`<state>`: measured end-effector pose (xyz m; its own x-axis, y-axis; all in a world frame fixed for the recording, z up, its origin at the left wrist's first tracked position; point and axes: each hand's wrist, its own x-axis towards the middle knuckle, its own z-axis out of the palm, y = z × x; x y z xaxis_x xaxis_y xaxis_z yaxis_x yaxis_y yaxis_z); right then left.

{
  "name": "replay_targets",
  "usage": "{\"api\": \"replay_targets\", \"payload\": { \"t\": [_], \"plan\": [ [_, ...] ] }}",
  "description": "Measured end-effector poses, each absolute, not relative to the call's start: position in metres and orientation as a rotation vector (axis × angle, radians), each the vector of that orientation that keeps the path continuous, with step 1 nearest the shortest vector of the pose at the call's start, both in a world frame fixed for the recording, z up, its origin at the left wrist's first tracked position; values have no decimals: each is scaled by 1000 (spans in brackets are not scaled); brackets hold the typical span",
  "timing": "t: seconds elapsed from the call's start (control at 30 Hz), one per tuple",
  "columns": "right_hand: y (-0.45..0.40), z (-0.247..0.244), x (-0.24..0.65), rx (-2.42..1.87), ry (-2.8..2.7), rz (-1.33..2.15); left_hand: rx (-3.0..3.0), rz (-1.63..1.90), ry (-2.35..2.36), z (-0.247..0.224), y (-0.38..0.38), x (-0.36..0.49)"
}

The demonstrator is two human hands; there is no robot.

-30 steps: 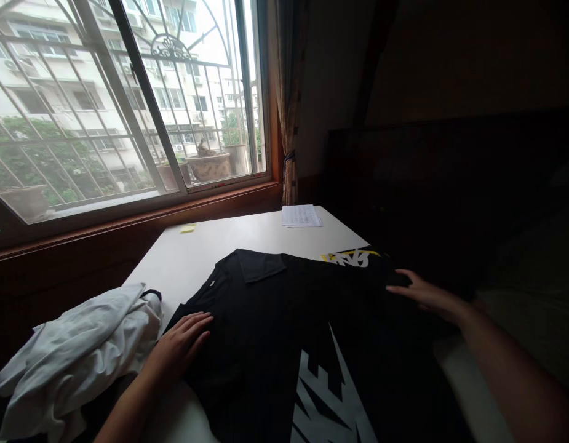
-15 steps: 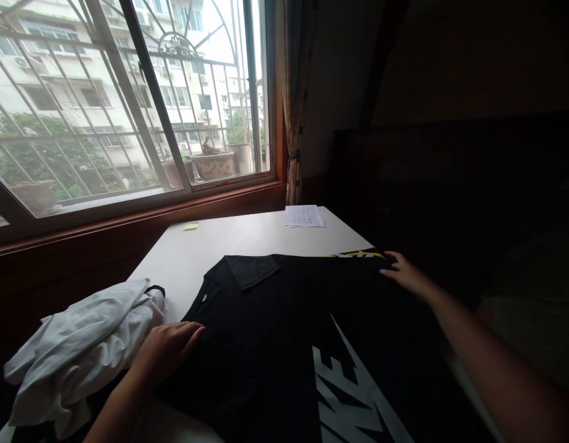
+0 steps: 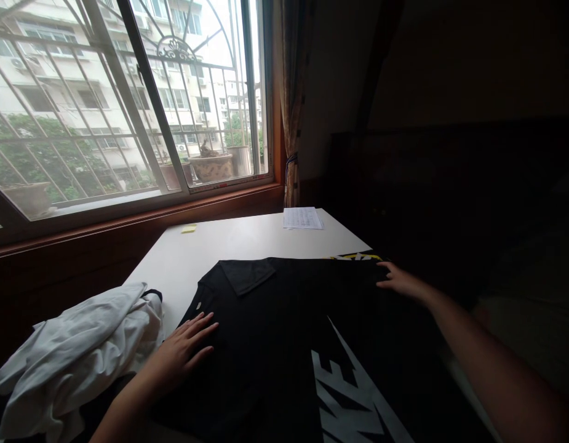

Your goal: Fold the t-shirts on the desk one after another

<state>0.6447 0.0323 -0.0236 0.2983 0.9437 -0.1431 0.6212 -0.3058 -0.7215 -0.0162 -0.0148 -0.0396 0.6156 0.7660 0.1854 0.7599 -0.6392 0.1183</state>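
Observation:
A black T-shirt (image 3: pixel 266 344) with large grey lettering lies spread over the white table (image 3: pixel 229 237). One sleeve is folded inward near its far left corner, and a yellow-patterned edge shows at the far right. My left hand (image 3: pixel 189 341) rests on the shirt's left part below the collar, fingers spread and lying flat. At the far right edge, my right hand (image 3: pixel 397 282) touches the fabric, thumb and forefinger apart at their tips; its other fingers are hard to see.
Crumpled white clothing (image 3: pixel 85 357) is heaped at the left, with dark cloth under it. Papers (image 3: pixel 302 218) and a yellow note (image 3: pixel 189 228) lie at the table's far side. Behind are a barred window and a curtain (image 3: pixel 291 111).
My left hand has moved slightly right and onto the shirt, and its fingers have spread. My right hand has shifted a little at the shirt's edge. The view has moved slightly.

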Motion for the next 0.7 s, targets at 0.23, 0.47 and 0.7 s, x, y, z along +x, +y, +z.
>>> {"api": "replay_targets", "payload": {
  "t": [0.23,0.47,0.7],
  "plan": [
    [69,-27,611,-2059,-1508,238,2739,372,1589,-12,-28,-12],
    [66,-31,595,-2104,-1573,271,2854,514,1385,-33,-17,-15],
    [30,-37,635,-2082,-1508,775,2853,318,1361,-68,-3,-25]
  ]
}}
